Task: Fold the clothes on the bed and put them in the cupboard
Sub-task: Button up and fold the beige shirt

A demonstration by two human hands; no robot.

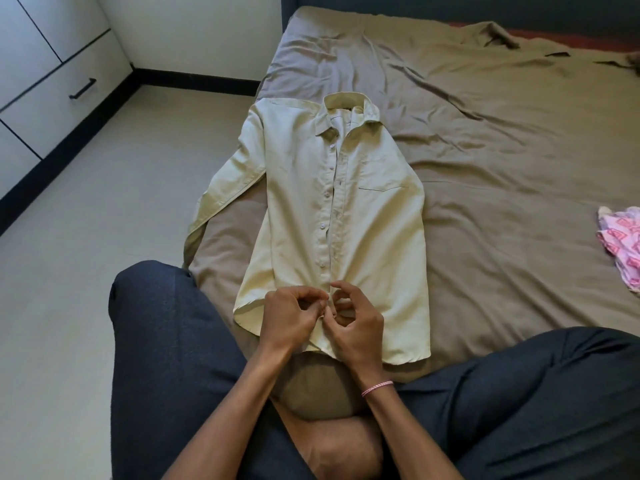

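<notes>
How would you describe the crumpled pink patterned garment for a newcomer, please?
On the brown-sheeted bed, look far right of the flat pale yellow buttoned shirt. The pink patterned garment lies crumpled at the picture's edge, the only pink cloth.

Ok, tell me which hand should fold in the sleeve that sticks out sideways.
Left, probably. The sleeve lies on the same side of the shirt as the left hand; the right hand would have to reach across the shirt.

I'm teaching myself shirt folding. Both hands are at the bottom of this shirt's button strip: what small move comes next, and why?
Probably finish fastening the placket at the hem: the left hand and right hand both pinch it there, and the pale yellow shirt lies flat, front up, not yet folded.
</notes>
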